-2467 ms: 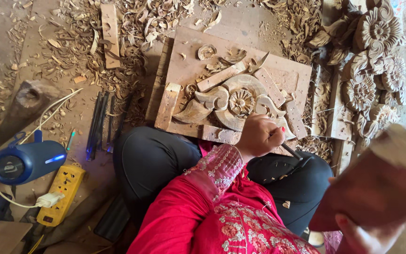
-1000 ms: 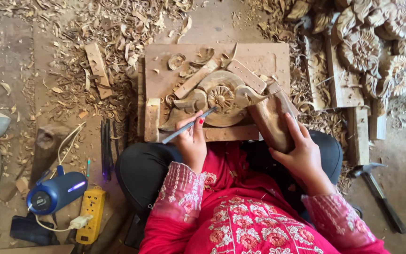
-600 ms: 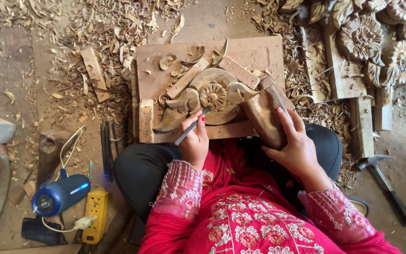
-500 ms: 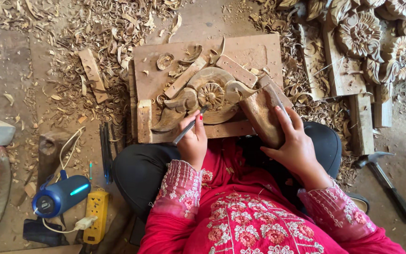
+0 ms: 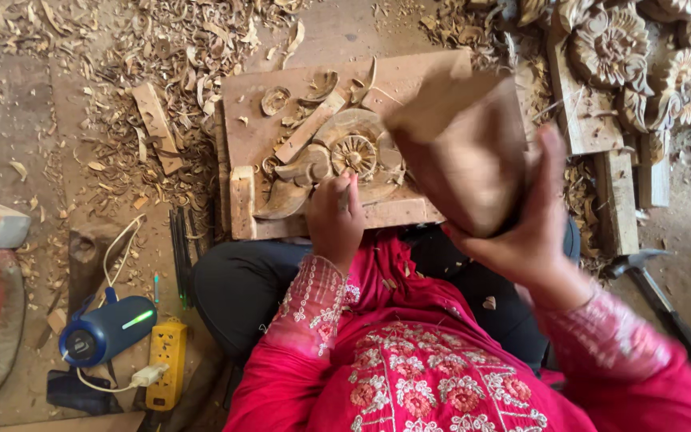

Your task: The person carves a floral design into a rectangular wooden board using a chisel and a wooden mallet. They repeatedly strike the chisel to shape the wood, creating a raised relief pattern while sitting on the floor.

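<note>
A flat wooden board (image 5: 409,76) lies on my lap and the floor, with a carved flower-and-scroll piece (image 5: 337,160) fixed on it. My left hand (image 5: 333,220) is closed on a thin chisel, its tip resting on the carving just below the flower. My right hand (image 5: 521,220) grips a chunky wooden mallet (image 5: 461,148), raised above the board's right side and blurred. My red embroidered sleeves cover both forearms.
Wood shavings (image 5: 169,48) litter the floor behind the board. Finished carved rosettes (image 5: 609,44) lie at the top right. A hammer (image 5: 657,296) rests at the right. A blue cylindrical speaker (image 5: 109,328), a yellow power strip (image 5: 165,372) and dark chisels (image 5: 179,256) sit at the left.
My right hand has lifted the mallet up off the board toward the camera. My left hand has set the chisel more upright on the carving.
</note>
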